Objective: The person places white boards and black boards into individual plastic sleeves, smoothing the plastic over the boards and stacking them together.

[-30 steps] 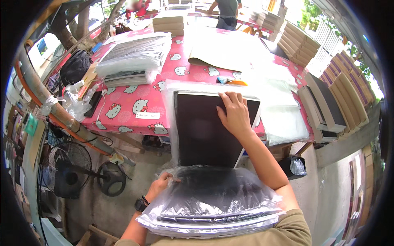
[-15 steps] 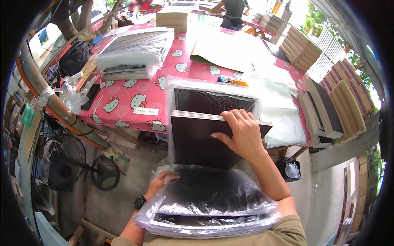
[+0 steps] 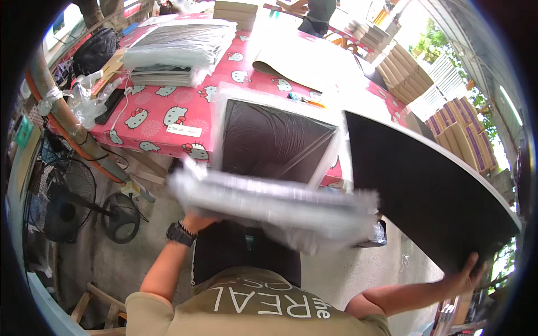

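Note:
My left hand (image 3: 199,222) holds a plastic-wrapped stack of boards (image 3: 269,204) from below, tilted edge-on over my lap. Its fingers are mostly hidden behind the stack, which is smeared by motion. Out to the right, my right hand (image 3: 469,273) grips the lower corner of a large black board (image 3: 420,185) with a pale edge. Whether it is one board or several, I cannot tell. In front of me, another plastic-covered black board (image 3: 274,140) lies at the near edge of the table.
A pink patterned cloth covers the table (image 3: 162,120). More wrapped boards (image 3: 179,47) are piled at its left, with a brown sheet (image 3: 291,75) mid-table. A fan (image 3: 64,196) stands lower left. Cardboard stacks (image 3: 406,75) line the right. A person (image 3: 318,17) stands beyond.
My right hand has swung the black board from over the table out to the right. The wrapped stack has risen off my lap and tipped toward the table, with my left hand now beneath it.

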A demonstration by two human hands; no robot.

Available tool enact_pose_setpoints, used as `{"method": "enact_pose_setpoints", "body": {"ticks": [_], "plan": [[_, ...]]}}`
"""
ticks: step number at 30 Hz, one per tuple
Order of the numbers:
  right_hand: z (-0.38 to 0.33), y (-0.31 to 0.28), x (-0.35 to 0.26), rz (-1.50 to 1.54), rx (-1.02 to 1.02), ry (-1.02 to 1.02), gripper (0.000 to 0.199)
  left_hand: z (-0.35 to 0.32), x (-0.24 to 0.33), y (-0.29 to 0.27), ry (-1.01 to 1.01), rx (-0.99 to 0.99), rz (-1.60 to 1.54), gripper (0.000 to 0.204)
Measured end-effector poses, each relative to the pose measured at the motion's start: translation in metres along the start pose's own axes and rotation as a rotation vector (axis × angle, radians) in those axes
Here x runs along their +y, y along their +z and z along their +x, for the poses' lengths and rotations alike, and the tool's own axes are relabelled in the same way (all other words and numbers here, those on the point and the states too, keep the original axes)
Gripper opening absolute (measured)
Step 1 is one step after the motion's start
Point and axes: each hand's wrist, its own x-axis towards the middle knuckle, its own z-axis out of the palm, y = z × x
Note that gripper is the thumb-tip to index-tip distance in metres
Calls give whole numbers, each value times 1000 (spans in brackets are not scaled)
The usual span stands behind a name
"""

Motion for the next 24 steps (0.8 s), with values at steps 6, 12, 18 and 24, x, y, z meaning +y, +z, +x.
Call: {"method": "enact_pose_setpoints", "body": {"ticks": [6, 12, 18, 24], "plan": [[10, -49, -17, -315, 362, 18, 51, 48, -35, 7, -278, 55, 261, 60], [16, -106, 28, -70, 278, 26, 65, 36, -12, 16, -344, 20, 653, 60], [-15, -38, 46, 144, -398, 11, 61, -40, -58, 25, -502, -112, 730, 53], [-79, 145, -83, 341, -1096, -77, 35, -65, -91, 35, -381, 116, 677, 45]]}}
